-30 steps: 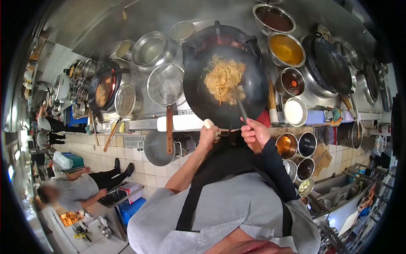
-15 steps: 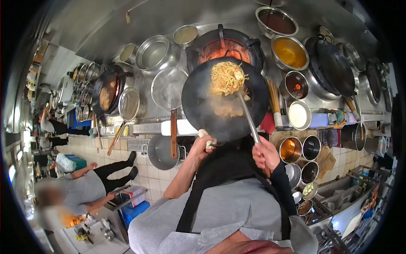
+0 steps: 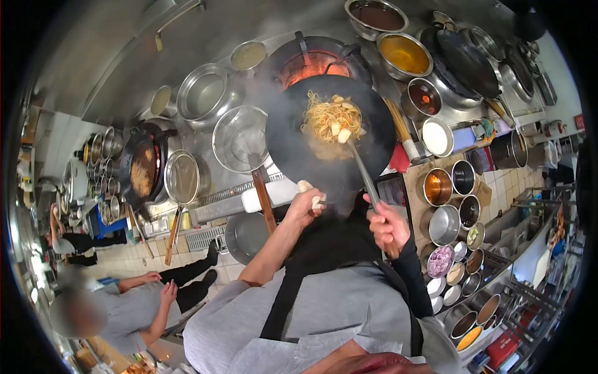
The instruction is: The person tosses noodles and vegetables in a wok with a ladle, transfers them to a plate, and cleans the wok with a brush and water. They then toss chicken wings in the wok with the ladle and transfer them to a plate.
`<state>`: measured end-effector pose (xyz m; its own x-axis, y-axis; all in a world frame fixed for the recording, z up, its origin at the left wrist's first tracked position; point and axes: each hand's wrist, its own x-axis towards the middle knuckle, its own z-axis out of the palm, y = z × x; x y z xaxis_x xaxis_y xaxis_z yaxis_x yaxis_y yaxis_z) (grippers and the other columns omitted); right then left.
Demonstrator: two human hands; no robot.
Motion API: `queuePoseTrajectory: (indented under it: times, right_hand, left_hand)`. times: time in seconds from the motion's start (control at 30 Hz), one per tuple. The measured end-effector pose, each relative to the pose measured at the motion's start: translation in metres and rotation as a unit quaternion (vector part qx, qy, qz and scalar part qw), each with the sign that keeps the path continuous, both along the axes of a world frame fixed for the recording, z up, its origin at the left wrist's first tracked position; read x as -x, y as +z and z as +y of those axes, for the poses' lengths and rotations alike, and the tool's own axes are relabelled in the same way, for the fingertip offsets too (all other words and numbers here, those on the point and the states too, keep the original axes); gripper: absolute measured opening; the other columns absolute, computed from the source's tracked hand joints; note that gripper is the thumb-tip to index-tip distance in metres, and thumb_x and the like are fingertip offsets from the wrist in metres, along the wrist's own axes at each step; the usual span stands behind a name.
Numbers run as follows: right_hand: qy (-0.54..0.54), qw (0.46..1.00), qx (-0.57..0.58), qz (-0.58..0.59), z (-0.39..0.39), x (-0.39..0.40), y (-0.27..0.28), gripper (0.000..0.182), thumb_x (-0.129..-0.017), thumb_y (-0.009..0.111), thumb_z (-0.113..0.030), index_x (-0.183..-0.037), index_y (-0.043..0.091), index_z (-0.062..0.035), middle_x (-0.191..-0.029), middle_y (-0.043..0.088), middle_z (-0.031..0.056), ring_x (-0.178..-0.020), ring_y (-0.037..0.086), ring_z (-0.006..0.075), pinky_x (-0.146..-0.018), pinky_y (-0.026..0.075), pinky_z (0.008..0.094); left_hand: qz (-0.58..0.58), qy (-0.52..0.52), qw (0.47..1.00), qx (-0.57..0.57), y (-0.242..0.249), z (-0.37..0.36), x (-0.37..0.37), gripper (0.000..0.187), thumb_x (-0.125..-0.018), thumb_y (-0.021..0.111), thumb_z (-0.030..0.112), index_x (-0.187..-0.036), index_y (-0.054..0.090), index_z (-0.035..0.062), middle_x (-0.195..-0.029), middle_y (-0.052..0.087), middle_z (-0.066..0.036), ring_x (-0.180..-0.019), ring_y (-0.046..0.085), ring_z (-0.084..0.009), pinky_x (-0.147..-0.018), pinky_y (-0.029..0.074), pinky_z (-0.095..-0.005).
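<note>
My left hand [image 3: 305, 207] is closed around the near handle of a black wok [image 3: 283, 146], with a pale folded cloth [image 3: 304, 186] between palm and handle. Steam rises from the wok. Noodles [image 3: 330, 121] with pale chunks lie heaped in its middle. In my right hand [image 3: 389, 225] is the shaft of a long metal wok ladle [image 3: 365, 174]; its head is hidden at the near edge of the noodles. Behind the wok, the burner [image 3: 314, 65] glows orange.
Left of the wok lie a wire strainer [image 3: 240, 138] and a smaller sieve [image 3: 182, 177]. A bamboo brush [image 3: 402, 131] is at the right, near a bowl of yellow liquid [image 3: 405, 53]. Several ingredient pots, including one with amber liquid [image 3: 438, 187], stand lower right. A co-worker [image 3: 118, 311] is at the left.
The noodles have turned over and gathered toward the wok's middle, with pale chunks now on top. My view has swung, bringing more ingredient pots into sight at right. The co-worker's hands have come together.
</note>
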<state>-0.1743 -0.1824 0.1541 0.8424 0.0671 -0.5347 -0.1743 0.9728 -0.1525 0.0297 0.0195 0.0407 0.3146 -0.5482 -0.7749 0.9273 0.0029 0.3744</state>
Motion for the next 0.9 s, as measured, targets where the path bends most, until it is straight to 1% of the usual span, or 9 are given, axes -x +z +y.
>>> queuePoseTrajectory:
  times: [0.1, 0.2, 0.3, 0.37, 0.43, 0.47, 0.7, 0.8, 0.9]
  right_hand:
    - [0.054, 0.950, 0.293, 0.090, 0.030, 0.011, 0.000, 0.041, -0.108, 0.051, -0.023, -0.149, 0.044, -0.0197, -0.074, 0.042, -0.0021, -0.048, 0.035, 0.0057, -0.037, 0.033, 0.0244]
    - [0.043, 0.952, 0.280, 0.116, 0.049, -0.007, -0.012, 0.038, -0.107, 0.054, -0.023, -0.144, 0.048, -0.0220, -0.073, 0.042, -0.0025, -0.048, 0.035, 0.0054, -0.037, 0.033, 0.0248]
    - [-0.028, 0.998, 0.039, 0.051, 0.042, -0.017, -0.036, 0.031, -0.108, 0.053, -0.023, -0.137, 0.052, -0.0130, -0.077, 0.043, -0.0028, -0.051, 0.036, 0.0031, -0.038, 0.030, 0.0205]
    - [-0.060, 0.997, -0.036, 0.016, 0.047, -0.014, -0.038, 0.030, -0.109, 0.050, -0.021, -0.136, 0.052, -0.0071, -0.080, 0.042, -0.0031, -0.053, 0.035, 0.0010, -0.038, 0.028, 0.0176]
    - [-0.071, 0.995, -0.077, -0.001, 0.051, -0.007, -0.032, 0.030, -0.110, 0.050, -0.021, -0.136, 0.052, -0.0081, -0.080, 0.041, -0.0031, -0.053, 0.035, 0.0010, -0.038, 0.028, 0.0177]
    - [-0.077, 0.992, -0.097, -0.011, 0.054, -0.003, -0.030, 0.030, -0.110, 0.049, -0.021, -0.137, 0.052, -0.0087, -0.080, 0.041, -0.0031, -0.052, 0.034, 0.0009, -0.038, 0.029, 0.0178]
    - [-0.107, 0.991, -0.073, -0.027, 0.079, 0.057, -0.011, 0.033, -0.110, 0.047, -0.021, -0.141, 0.050, -0.0104, -0.079, 0.039, -0.0033, -0.052, 0.034, 0.0006, -0.037, 0.030, 0.0178]
    - [-0.136, 0.988, -0.055, -0.043, 0.097, 0.112, -0.004, 0.035, -0.110, 0.046, -0.020, -0.144, 0.049, -0.0117, -0.078, 0.039, -0.0035, -0.052, 0.033, 0.0006, -0.037, 0.030, 0.0182]
    - [-0.184, 0.982, -0.027, -0.030, 0.130, 0.208, -0.008, 0.037, -0.110, 0.047, -0.019, -0.147, 0.048, -0.0130, -0.077, 0.041, -0.0038, -0.052, 0.034, 0.0006, -0.037, 0.029, 0.0182]
  left_hand:
    - [0.001, -0.011, 1.000, 0.000, 0.000, 0.003, -0.007, 0.017, -0.085, 0.065, 0.008, -0.098, 0.053, 0.0038, -0.082, 0.058, -0.009, -0.060, 0.058, -0.0189, -0.041, 0.039, -0.0246]
    - [0.000, 0.015, 1.000, -0.019, 0.004, 0.001, -0.003, 0.017, -0.087, 0.066, 0.009, -0.099, 0.055, 0.0045, -0.086, 0.059, -0.008, -0.063, 0.058, -0.0189, -0.045, 0.041, -0.0258]
    - [-0.105, -0.039, 0.994, -0.009, -0.013, 0.011, -0.003, 0.017, -0.086, 0.066, 0.006, -0.100, 0.056, 0.0054, -0.089, 0.060, -0.008, -0.064, 0.059, -0.0191, -0.048, 0.044, -0.0270]
    - [-0.096, -0.054, 0.994, -0.005, -0.026, 0.018, -0.005, 0.017, -0.085, 0.065, 0.004, -0.099, 0.054, 0.0050, -0.089, 0.060, -0.009, -0.064, 0.059, -0.0193, -0.046, 0.042, -0.0259]
    - [0.019, -0.022, 0.999, -0.022, -0.001, 0.012, -0.010, 0.018, -0.085, 0.063, 0.002, -0.097, 0.051, 0.0035, -0.087, 0.059, -0.010, -0.063, 0.058, -0.0195, -0.041, 0.038, -0.0232]
    - [0.005, -0.022, 1.000, -0.014, -0.004, 0.013, -0.013, 0.018, -0.085, 0.063, 0.002, -0.098, 0.050, 0.0038, -0.087, 0.058, -0.010, -0.063, 0.057, -0.0198, -0.041, 0.037, -0.0232]
    - [-0.144, -0.053, 0.988, -0.020, 0.036, 0.023, 0.013, 0.017, -0.084, 0.063, 0.005, -0.097, 0.053, 0.0049, -0.079, 0.055, -0.007, -0.058, 0.057, -0.0173, -0.040, 0.035, -0.0237]
    - [-0.208, -0.086, 0.970, -0.094, 0.040, 0.043, 0.045, 0.016, -0.086, 0.062, 0.007, -0.100, 0.054, 0.0036, -0.082, 0.062, -0.013, -0.057, 0.058, -0.0198, -0.040, 0.036, -0.0246]
    - [-0.242, -0.175, 0.952, -0.074, 0.042, 0.056, 0.101, 0.015, -0.085, 0.063, 0.008, -0.097, 0.055, 0.0026, -0.078, 0.064, -0.015, -0.054, 0.057, -0.0183, -0.039, 0.035, -0.0238]
